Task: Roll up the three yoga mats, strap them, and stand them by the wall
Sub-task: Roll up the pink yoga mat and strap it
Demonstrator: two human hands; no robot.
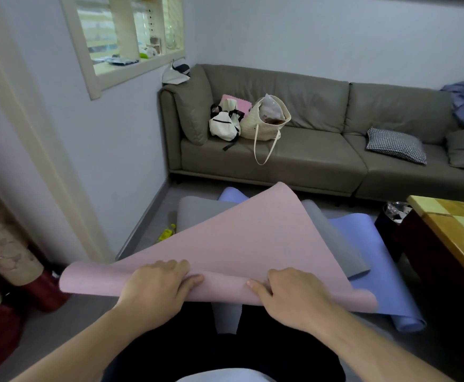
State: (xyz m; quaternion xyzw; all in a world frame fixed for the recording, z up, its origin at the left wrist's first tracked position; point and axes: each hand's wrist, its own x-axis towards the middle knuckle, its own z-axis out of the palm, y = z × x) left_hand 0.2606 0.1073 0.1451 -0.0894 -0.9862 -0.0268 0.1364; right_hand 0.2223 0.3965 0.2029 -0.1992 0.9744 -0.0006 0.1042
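A pink yoga mat [242, 238] is lifted off the floor, its near edge curled over toward me. My left hand [156, 285] grips that curled edge left of centre, and my right hand [288, 293] grips it right of centre, thumbs on the near side. Under it a grey mat [335, 238] lies flat on the floor, and beneath that a blue mat [371, 252] spreads to the right with its near end curled. Part of each lower mat is hidden by the pink one.
A grey sofa [321, 161] with bags and a cushion stands along the far wall. A wooden table [456, 230] and a dark bin [393, 216] are at the right. A yellow object [166, 234] lies by the left wall's skirting.
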